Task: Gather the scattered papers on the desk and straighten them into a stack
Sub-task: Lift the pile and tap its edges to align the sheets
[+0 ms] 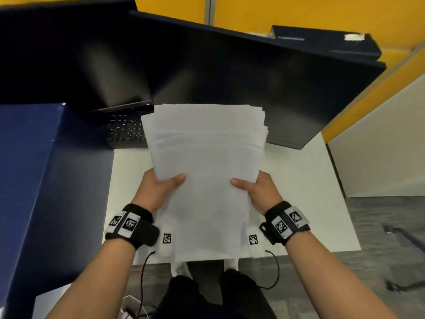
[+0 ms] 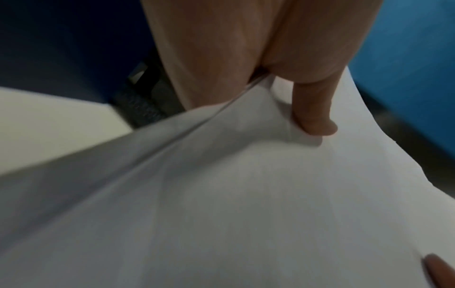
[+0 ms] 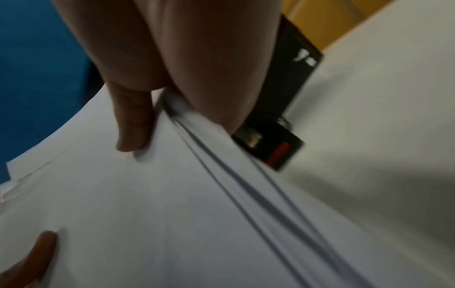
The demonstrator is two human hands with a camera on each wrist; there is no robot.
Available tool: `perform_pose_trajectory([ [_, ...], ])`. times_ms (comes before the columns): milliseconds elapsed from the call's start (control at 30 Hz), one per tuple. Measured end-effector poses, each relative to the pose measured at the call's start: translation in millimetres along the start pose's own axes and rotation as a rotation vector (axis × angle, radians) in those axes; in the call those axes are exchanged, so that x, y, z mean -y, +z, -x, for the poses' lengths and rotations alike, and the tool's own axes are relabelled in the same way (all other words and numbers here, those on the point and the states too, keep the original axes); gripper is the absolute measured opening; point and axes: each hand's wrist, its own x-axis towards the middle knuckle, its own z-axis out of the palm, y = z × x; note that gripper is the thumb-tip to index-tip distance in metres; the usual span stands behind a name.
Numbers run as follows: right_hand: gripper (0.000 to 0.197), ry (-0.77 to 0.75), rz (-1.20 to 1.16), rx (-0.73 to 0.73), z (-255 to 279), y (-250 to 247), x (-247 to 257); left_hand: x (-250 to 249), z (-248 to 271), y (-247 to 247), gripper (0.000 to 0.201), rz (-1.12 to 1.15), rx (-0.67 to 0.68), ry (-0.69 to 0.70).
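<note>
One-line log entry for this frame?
phase: straightening | left hand: grips papers | right hand: grips papers | papers: held above desk, far edges uneven

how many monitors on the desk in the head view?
2. One monitor stands at the far left, above the keyboard; the other monitor stands centre-right behind the paper stack. Nothing suggests more, though the stack hides part of the desk.

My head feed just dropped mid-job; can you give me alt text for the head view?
Both hands hold a sheaf of white papers above a white desk, left hand and right hand each with a thumb on top. The far edges of the sheets are still uneven. Dark monitors and a keyboard sit behind.
</note>
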Motion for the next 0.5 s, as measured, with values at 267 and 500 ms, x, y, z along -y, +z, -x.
perform_pose_trajectory([
  [267,0.032,-0.501,0.157,-0.242,16,33,78,-76,8,8,0.025,-0.086,-0.092,0.409],
  [500,0.034,-0.641,0.216,-0.144,27,36,101,-96,21,23,0.042,-0.179,-0.038,0.674],
])
